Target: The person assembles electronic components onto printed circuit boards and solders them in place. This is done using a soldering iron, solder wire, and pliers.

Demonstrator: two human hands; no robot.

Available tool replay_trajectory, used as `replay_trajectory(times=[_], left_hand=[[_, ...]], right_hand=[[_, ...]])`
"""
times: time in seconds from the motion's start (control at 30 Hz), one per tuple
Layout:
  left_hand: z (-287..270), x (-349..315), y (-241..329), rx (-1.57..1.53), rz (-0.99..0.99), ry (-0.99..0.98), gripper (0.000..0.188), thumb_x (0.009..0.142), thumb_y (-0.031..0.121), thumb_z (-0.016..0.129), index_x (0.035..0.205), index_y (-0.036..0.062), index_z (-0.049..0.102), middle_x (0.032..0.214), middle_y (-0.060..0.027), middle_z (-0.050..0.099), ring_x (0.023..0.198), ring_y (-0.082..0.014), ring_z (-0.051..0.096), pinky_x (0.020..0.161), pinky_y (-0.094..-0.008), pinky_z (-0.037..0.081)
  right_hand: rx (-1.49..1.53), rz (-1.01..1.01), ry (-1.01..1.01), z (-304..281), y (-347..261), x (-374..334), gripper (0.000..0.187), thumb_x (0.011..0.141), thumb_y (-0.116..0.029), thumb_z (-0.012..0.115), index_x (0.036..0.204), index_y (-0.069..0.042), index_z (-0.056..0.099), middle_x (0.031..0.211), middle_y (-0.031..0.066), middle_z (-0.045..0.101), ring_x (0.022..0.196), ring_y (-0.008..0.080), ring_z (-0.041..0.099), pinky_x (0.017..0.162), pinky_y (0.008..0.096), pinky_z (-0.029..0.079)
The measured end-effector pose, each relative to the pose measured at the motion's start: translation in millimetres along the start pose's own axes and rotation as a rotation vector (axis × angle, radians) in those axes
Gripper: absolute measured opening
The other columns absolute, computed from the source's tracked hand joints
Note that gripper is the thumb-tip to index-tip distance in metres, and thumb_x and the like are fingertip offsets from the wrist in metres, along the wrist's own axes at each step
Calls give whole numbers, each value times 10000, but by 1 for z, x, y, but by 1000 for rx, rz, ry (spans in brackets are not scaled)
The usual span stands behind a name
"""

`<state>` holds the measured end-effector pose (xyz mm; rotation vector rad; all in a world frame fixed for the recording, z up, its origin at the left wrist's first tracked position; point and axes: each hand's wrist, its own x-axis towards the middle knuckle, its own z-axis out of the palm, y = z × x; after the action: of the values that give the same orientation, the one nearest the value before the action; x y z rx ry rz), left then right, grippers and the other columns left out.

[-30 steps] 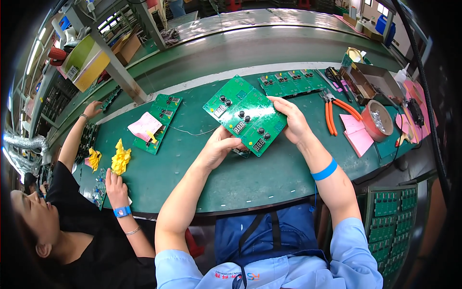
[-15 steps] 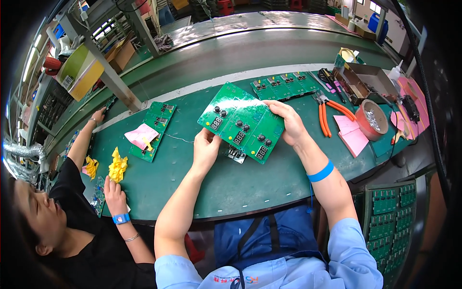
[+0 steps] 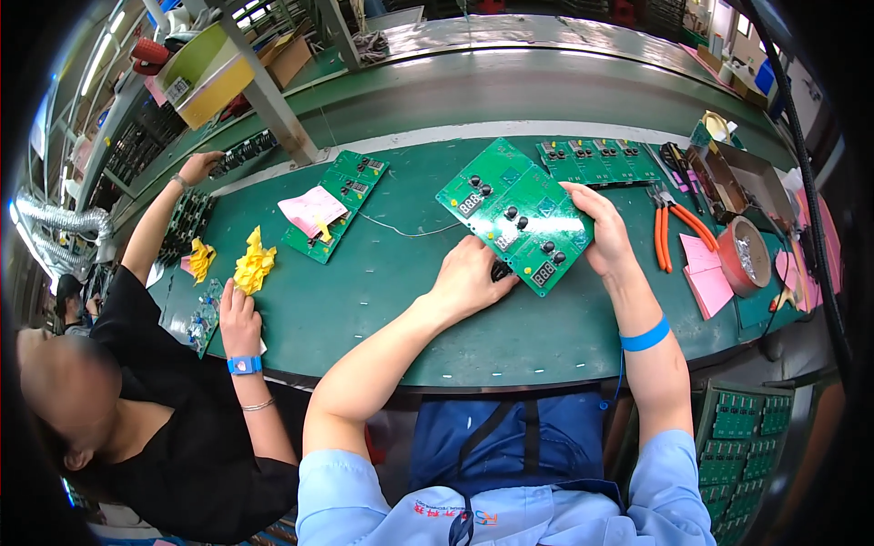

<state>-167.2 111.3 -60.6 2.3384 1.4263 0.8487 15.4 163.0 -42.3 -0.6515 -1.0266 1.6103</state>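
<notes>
A green circuit board [image 3: 526, 207] with small digit displays, black round buttons and yellow parts is tilted above the bench. My right hand [image 3: 601, 232] grips its right edge, thumb at the upper corner. Under the board's lower left edge is my left hand [image 3: 469, 278], its fingers closed around a small dark part [image 3: 500, 270] mostly hidden by the hand and board. A thin pale wire [image 3: 410, 233] runs from near this hand toward another green board [image 3: 339, 205] at the left, which has a pink paper [image 3: 311, 212] on it.
Further right lie orange-handled pliers [image 3: 663, 237], pink paper slips [image 3: 706, 280] and a round tub [image 3: 745, 255] of small metal pieces. Behind my board is a row of joined boards [image 3: 596, 162]. At left, a co-worker's hand [image 3: 239, 318] is beside crumpled yellow pieces [image 3: 256, 261].
My left hand has let go of the board's left edge and moved under it to the small dark part. My right hand keeps the board. The whole view has shifted.
</notes>
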Motion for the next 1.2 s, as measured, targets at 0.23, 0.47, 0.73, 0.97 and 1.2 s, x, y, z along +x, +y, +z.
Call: replay_trajectory(times=[0.23, 0.47, 0.73, 0.97, 1.2], left_hand=[[5, 2, 7, -109, 83, 50, 329, 611, 234, 590, 873, 46, 525, 802, -139, 515, 759, -286, 483, 695, -376, 384], [16, 7, 6, -62, 253, 29, 412, 591, 254, 609, 934, 55, 497, 892, -147, 488, 845, -299, 452, 754, -385, 338], [-5, 6, -15, -592, -207, 26, 297, 707, 198, 531, 938, 13, 513, 913, -115, 539, 840, -220, 523, 723, -323, 410], [-31, 21, -22, -1618, -474, 96, 510, 825, 428, 259, 1054, 1, 418, 974, -107, 524, 851, -195, 526, 735, -335, 429], [-35, 17, -19, -1721, -476, 41, 485, 812, 430, 305, 1038, 23, 441, 971, -91, 527, 879, -195, 516, 744, -366, 420]], right_hand=[[46, -12, 19, 0, -5, 0, 266, 785, -131, 405, 988, 30, 464, 914, 89, 526, 819, 139, 513, 724, 248, 409], [55, -19, 13, -2, -5, 0, 260, 783, -128, 405, 984, 24, 467, 903, 84, 528, 813, 139, 514, 716, 251, 413], [51, -2, -3, 0, -5, 0, 245, 774, -123, 419, 961, 21, 487, 880, 86, 537, 796, 138, 518, 709, 250, 412], [8, 45, -43, 0, -6, -2, 243, 774, -120, 415, 953, 25, 492, 874, 84, 540, 796, 134, 520, 707, 248, 415], [-35, 68, -69, 1, -5, -1, 258, 768, -129, 420, 964, 27, 483, 890, 85, 534, 803, 135, 516, 708, 248, 417]])
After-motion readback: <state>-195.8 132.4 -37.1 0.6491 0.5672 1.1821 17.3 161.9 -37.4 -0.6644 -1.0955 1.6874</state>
